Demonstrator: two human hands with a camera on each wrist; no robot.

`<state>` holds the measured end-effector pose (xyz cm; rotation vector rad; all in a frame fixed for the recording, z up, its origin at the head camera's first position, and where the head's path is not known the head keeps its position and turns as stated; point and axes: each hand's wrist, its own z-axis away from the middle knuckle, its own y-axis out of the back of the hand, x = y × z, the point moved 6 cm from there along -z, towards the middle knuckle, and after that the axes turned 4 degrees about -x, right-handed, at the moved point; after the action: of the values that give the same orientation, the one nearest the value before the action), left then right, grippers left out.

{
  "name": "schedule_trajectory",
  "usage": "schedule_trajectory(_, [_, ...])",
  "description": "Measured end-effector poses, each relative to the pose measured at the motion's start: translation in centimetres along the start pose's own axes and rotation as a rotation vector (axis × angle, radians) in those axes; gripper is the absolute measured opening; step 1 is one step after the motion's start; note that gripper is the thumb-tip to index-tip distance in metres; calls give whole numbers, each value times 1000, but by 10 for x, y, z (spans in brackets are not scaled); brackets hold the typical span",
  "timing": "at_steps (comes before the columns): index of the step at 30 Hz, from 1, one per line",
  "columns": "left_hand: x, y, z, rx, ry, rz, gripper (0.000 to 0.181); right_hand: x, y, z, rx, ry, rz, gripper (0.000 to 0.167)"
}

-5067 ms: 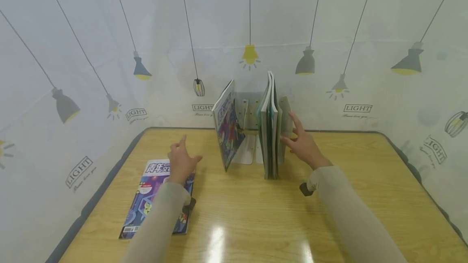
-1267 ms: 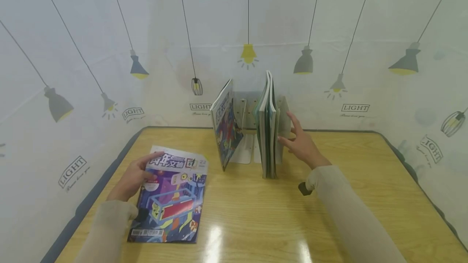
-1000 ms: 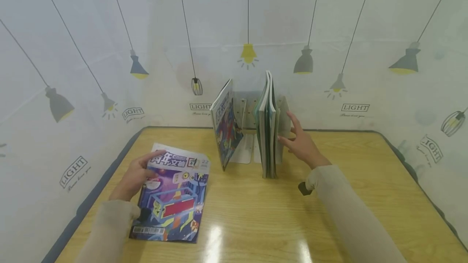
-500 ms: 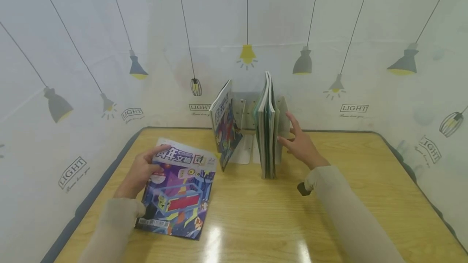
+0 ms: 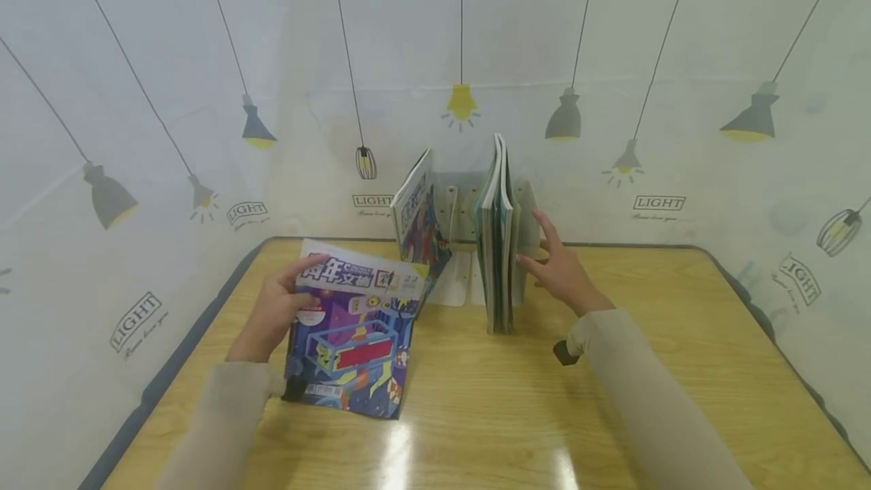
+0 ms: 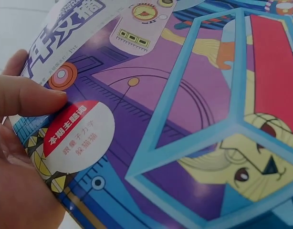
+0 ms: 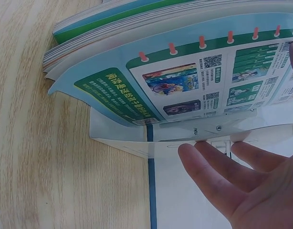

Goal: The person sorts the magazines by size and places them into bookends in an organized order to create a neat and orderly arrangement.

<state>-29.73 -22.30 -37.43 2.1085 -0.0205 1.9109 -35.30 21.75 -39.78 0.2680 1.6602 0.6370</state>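
My left hand (image 5: 265, 320) grips the left edge of a purple magazine (image 5: 361, 346), thumb on the cover. The magazine is tilted up, its lower part above the table; the left wrist view shows the thumb beside a red-and-white circle on the cover (image 6: 184, 95). Behind it another colourful magazine (image 5: 415, 218) stands at the left of a white metal bookend (image 5: 452, 289), partly hidden. Several green-edged magazines (image 5: 502, 248) stand upright at the bookend's right side. My right hand (image 5: 566, 274) touches the bookend's right panel (image 7: 165, 149) with extended fingers, thumb near the magazines.
The wooden table (image 5: 490, 422) has a dark edge along the back and sides. A pale wall covering (image 5: 408, 44) printed with hanging lamps rises close behind the bookend and at both sides.
The left hand took hold of the purple magazine, which lay flat on the table, and has lifted and tilted it, moving it right and toward the bookend. The right hand stays at the bookend's panel.
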Motion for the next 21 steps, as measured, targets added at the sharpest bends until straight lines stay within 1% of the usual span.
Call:
schedule_trajectory(9, [10,-8,-1,52,-59,60,73,2,-1,-1,-9,-10,-18,89])
schedule_trajectory(14, [14,-13,-1,100,-98,111,73,2,-1,-1,-11,-7,-15,89])
schedule_trajectory(21, [21,-20,1,155,-153,160,72,2,0,-1,-7,-5,-7,88])
